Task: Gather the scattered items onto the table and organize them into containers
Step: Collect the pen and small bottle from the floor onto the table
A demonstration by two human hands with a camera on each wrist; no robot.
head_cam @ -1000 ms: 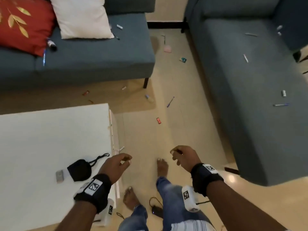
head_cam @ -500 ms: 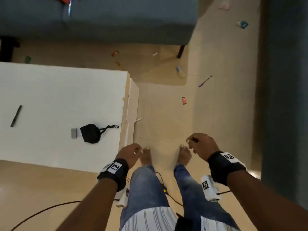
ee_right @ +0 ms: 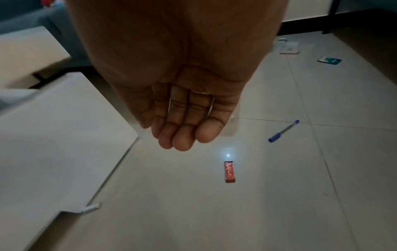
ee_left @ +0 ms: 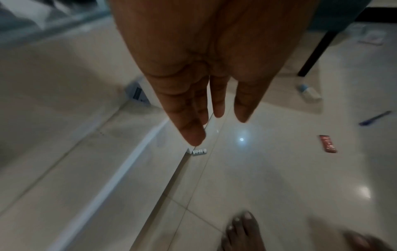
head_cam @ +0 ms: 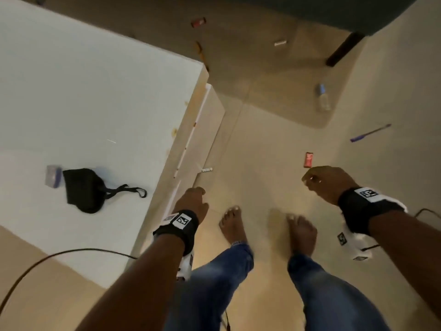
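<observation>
My left hand [head_cam: 194, 195] hangs beside the corner of the white table [head_cam: 100, 96]; in the left wrist view its fingers [ee_left: 193, 135] point straight down and hold nothing. Just beyond them a small white cylinder [ee_left: 199, 151] lies on the floor against the table base. My right hand [head_cam: 317, 180] hovers over the floor with relaxed, empty fingers [ee_right: 182, 142]. A red wrapper [ee_right: 229, 172] lies just ahead of it and a blue pen [ee_right: 283, 130] farther right. A black mask [head_cam: 86, 189] and a small grey item [head_cam: 53, 176] rest on the table.
A small clear bottle [head_cam: 322, 96], a white stick [head_cam: 280, 43] and a red item [head_cam: 198, 22] lie on the floor near the sofa leg [head_cam: 343, 50]. A teal packet [ee_right: 329, 60] lies farther off. A black cable [head_cam: 71, 253] crosses the floor at the left. My bare feet [head_cam: 232, 223] stand between my hands.
The head view has tilted down and turned, so the sofas have left the frame. Both hands hang lower over the floor and hold nothing.
</observation>
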